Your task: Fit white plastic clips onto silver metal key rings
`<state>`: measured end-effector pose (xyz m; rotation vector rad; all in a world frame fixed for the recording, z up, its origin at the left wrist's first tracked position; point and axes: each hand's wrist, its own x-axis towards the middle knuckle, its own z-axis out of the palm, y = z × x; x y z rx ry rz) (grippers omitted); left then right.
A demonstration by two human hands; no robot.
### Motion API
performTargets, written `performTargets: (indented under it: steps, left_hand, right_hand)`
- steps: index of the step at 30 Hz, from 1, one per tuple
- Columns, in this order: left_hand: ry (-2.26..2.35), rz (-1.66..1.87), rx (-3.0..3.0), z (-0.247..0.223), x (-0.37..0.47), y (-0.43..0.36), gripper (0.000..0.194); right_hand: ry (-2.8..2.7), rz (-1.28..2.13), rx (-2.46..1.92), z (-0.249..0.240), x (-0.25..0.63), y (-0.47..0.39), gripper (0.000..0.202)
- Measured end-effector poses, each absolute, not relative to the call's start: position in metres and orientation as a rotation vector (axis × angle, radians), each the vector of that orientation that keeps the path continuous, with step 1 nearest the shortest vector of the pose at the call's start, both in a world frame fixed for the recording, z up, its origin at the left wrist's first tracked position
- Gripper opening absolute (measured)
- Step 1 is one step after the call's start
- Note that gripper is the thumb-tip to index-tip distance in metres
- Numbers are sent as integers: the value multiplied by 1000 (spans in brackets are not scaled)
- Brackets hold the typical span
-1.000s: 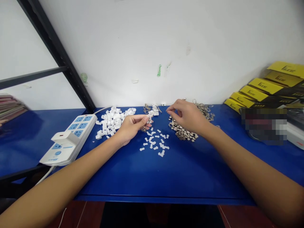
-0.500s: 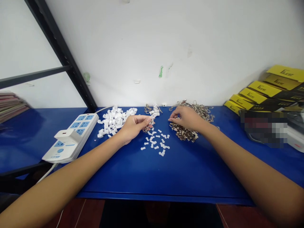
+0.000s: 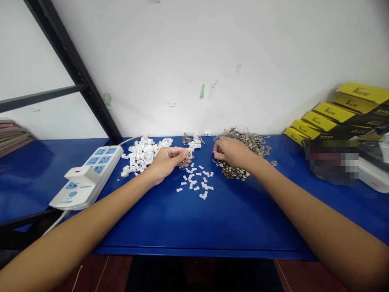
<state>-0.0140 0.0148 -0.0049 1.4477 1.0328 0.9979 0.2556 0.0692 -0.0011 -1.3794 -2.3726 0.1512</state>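
Observation:
My left hand (image 3: 170,161) is closed on a small white piece with a metal clip, partly hidden by the fingers. White plastic pieces (image 3: 142,154) lie heaped to its left. My right hand (image 3: 227,152) has its fingers pressed together over the left side of a pile of round metal pieces (image 3: 234,171); what it holds, if anything, is too small to see. Behind it lies a heap of metal clips (image 3: 253,142). Flat white cut-outs (image 3: 197,178) are scattered between and below the hands. A few white pieces with clips (image 3: 196,140) sit near the wall.
A white power strip (image 3: 91,174) with a plugged-in adapter lies on the blue table (image 3: 188,227) at left, beside a black metal frame (image 3: 73,69). Yellow and black boxes (image 3: 337,113) are stacked at right, near a blurred dark item. Papers (image 3: 13,136) lie far left.
The whole view has shifted slightly, moving things a little to the left. My right hand's fingertips have drawn closer together. My left hand keeps its hold on the white piece.

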Motion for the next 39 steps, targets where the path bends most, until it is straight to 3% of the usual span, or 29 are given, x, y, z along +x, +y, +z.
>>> performTargets:
  steps: [7, 15, 39]
  left_hand:
    - [1048, 998, 1461, -4, -14, 15, 34]
    - [961, 1004, 1360, -3, -9, 12, 35]
    - [913, 983, 1396, -1, -7, 8, 31]
  right_hand:
    - [-2393, 95, -1349, 3, 250, 58, 11]
    - [-2133, 330, -825, 11, 210, 14, 11]
    - [-2097, 128, -629, 1, 209, 11, 15]
